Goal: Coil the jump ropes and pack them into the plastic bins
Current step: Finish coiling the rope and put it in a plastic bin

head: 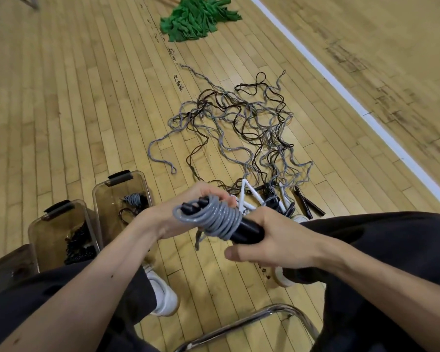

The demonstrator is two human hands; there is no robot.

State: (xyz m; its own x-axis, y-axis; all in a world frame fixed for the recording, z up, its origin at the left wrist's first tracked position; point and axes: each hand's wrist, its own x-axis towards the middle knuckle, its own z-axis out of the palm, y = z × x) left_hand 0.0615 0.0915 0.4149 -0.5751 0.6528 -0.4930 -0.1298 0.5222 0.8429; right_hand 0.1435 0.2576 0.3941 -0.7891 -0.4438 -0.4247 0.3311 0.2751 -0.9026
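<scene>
A grey jump rope [215,218] is wound in tight coils around its black handles [247,232]. My left hand [188,212] grips the coiled end from the left, fingers over the top of it. My right hand [272,240] holds the black handles from the right. Two brown see-through plastic bins stand on the floor to the left: the nearer one [43,224] holds dark coiled ropes, the farther one [99,196] holds a coiled grey rope and a dark one. A tangle of loose grey and dark ropes [239,125] lies spread on the floor ahead.
A green mop head [196,17] lies at the far end of the wooden gym floor. A white court line [341,95] runs diagonally on the right. Black and white handles [277,201] are piled beyond my hands. A chrome chair frame [252,323] curves below, between my knees.
</scene>
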